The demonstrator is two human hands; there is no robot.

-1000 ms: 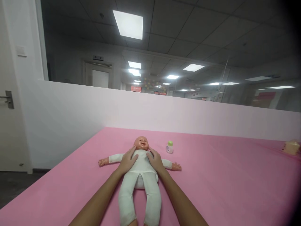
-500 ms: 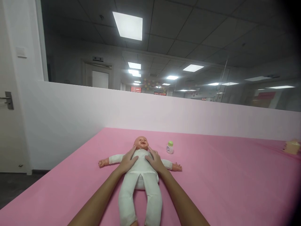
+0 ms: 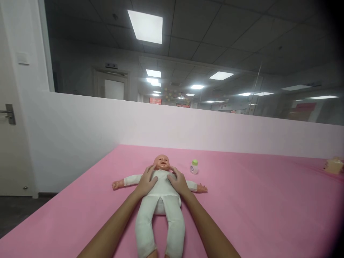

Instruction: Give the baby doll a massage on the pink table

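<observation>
A baby doll (image 3: 160, 186) with a white cloth body and hard head, hands and feet lies face up on the pink surface, its arms stretched out sideways. My left hand (image 3: 147, 182) rests on the doll's chest and shoulder at the left, thumb apart and fingers extended up toward the neck. On the other side my right hand (image 3: 177, 181) lies in the same way, its thumb on the chest. Both sets of fingertips are close to the doll's chin; whether they touch it I cannot tell. Right of the doll's head stands a small bottle (image 3: 194, 167) with a green cap.
The pink table (image 3: 249, 200) meets a low white wall (image 3: 188, 125) with glass above it. At the far right edge is a yellowish object (image 3: 333, 166), blurred. A door with a metal handle (image 3: 10, 114) is at the left.
The view has shifted very slightly. Both hands stay on the doll's upper body, with only a tiny shift of the fingers.
</observation>
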